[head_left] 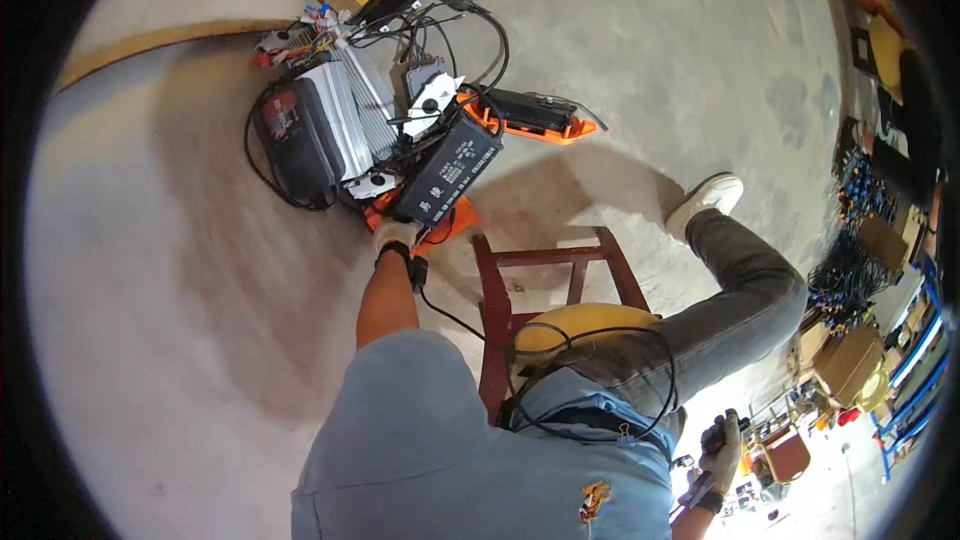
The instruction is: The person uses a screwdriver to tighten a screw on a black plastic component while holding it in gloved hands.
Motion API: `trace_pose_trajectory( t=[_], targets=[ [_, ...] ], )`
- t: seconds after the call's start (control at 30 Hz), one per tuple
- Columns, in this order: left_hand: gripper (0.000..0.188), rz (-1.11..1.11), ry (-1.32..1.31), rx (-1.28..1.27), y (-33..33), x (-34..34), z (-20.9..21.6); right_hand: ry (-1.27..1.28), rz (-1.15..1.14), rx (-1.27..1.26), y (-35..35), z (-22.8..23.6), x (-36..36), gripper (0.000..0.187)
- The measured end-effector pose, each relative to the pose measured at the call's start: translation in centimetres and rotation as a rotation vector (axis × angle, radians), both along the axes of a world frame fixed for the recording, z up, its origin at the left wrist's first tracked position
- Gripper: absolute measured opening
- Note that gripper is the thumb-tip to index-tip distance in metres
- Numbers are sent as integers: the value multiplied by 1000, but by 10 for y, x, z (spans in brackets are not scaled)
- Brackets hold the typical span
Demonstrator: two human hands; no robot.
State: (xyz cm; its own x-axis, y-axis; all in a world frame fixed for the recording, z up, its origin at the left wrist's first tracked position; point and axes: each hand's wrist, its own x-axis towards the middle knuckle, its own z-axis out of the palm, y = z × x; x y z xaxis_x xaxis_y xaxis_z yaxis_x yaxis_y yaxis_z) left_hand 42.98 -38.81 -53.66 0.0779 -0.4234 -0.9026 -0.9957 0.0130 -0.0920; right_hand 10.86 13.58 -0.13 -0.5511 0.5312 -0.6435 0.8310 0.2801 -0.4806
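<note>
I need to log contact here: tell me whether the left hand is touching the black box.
Touching. The head view shows the gloved left hand gripping the lower end of the black box, with no gap between them.

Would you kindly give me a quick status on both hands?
Left hand gloved, gripping the black rectangular box on the orange tray. Right hand gloved, shut on a dark tool. Black cables tangled around the pile.

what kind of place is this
Probably a repair workshop or electrical parts store. Bare concrete floor, a heap of black and silver electronic boxes and cables under the gloved left hand, and shelves with bundled wires along the right side.
</note>
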Motion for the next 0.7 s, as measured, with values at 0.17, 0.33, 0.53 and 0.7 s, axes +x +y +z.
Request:
trace_pose_trajectory(
  t=[0.17, 0.33, 0.53, 0.7],
  targets=[
    [53, -434, -160, 196, -14, -7, 42, -18, -19, -67, 12, -14, 8, 36],
    [42, -848, 48, 476, -20, 39, 37, -42, -105, -125, 33, -23, 20, 34],
    [44, -917, 56, 394, -59, 142, 64, -52, -91, -260, 47, -105, 19, 31],
    [25, 171, 3, 599, -12, -66, 197, 60, -330, -355, 81, -68, 37, 19]
  ],
)
